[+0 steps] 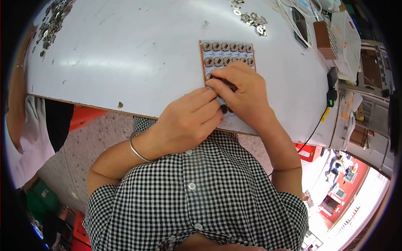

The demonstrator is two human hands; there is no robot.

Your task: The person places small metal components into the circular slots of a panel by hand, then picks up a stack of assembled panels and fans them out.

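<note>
A flat board (217,54) with an orange edge lies near the table's front edge, carrying rows of round metal pieces, each with a dark mark. My right hand (247,90) is over its lower part, thumb and fingers closed round a slim dark tool (226,82) whose kind I cannot make out. The tool's tip end is by a round piece at the board's left side. Close beside it, my left hand (188,119) has its fingers bent and drawn together at the board's lower left. Whatever those fingertips hold, if anything, is hidden. Both hands cover much of the lower rows.
Loose small metal pieces lie in a heap (52,25) at the far left and a smaller pile (253,20) at the back. A phone (300,27) with white cables, a brown box (325,39) and a white basket (346,42) stand right. Another person's arm (17,96) is at left.
</note>
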